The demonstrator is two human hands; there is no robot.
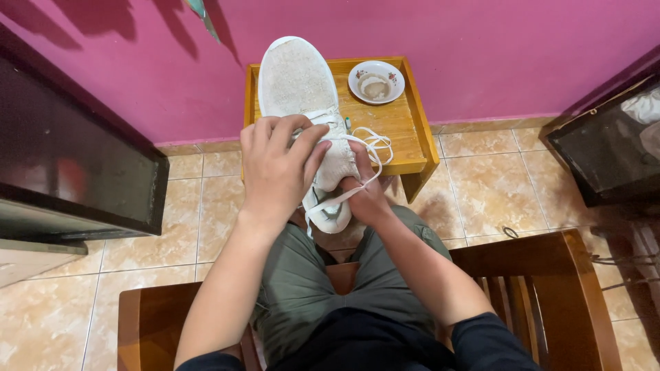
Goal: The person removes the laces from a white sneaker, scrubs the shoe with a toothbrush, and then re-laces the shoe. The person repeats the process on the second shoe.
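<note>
Risks, judged from how things lie:
- White shoe (302, 103): toe rests on the small wooden table (405, 130), heel hangs off the near edge toward the person's lap. A hard pull on the lace could drag it off the edge or tip it sideways.
- White lace (371, 145): loose loops lie on the tabletop just right of the shoe, one strand running taut to the right hand. The loops could snag or knot if drawn through quickly.
- Saucer (376, 81): stands at the far right of the table, near the shoe's toe. A sideways shove of the shoe could knock it to the tiles.

Hands:
- Left hand (275, 168): laid over the middle of the shoe, fingers curled down onto the upper, pressing it steady.
- Right hand (364, 196): at the heel end, closed around a strand of lace.

Room and surface, largest first:
- Pink wall (481, 48), far side.
- Beige tiled floor (495, 185).
- Dark cabinet (75, 158), left.
- Wooden chair (543, 275), near, seating the person.
- Dark box (605, 151), right.
- Table, orange-brown with a raised rim, against the wall.
</note>
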